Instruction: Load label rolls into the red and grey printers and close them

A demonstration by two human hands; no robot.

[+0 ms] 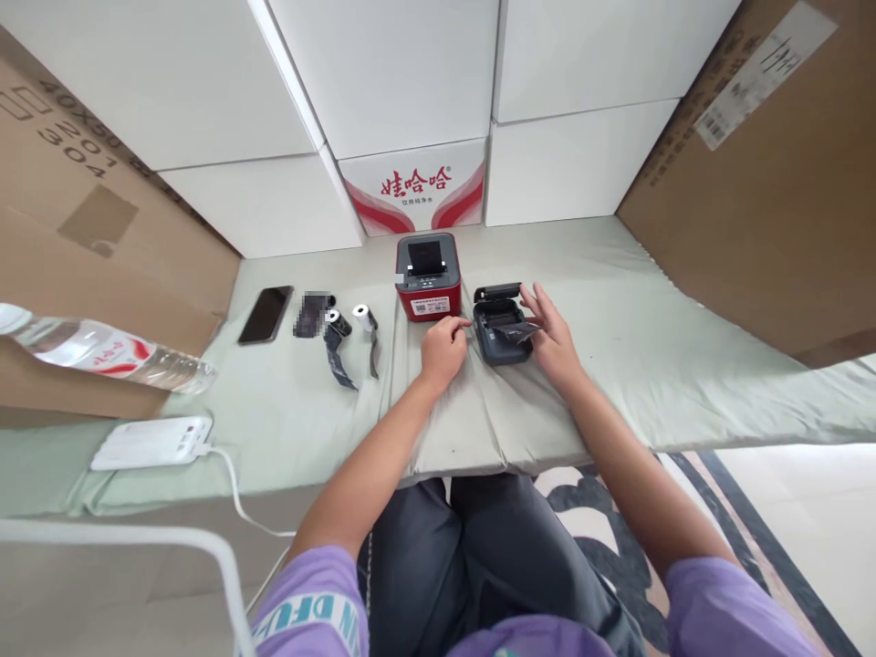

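Note:
A small dark portable label printer [505, 351] lies on the cloth in front of me with its lid [498, 292] raised. A dark, glossy paper strip [515, 332] sticks out of its open compartment toward the right. My right hand [553, 339] is at the printer's right side, its thumb at the strip's end and its upper fingers stretched beside the lid. My left hand [443, 351] is mostly curled, its index finger pointing at and touching, or nearly touching, the printer's left edge. Behind my left hand stands a red and black desktop printer [430, 301].
To the left lie two paper rolls, a dark one [337, 323] and a white one [362, 316], a blurred-out item [312, 315] and a phone [265, 315]. A white power bank [151, 443] and a water bottle [113, 349] are farther left. Boxes [414, 187] wall the back.

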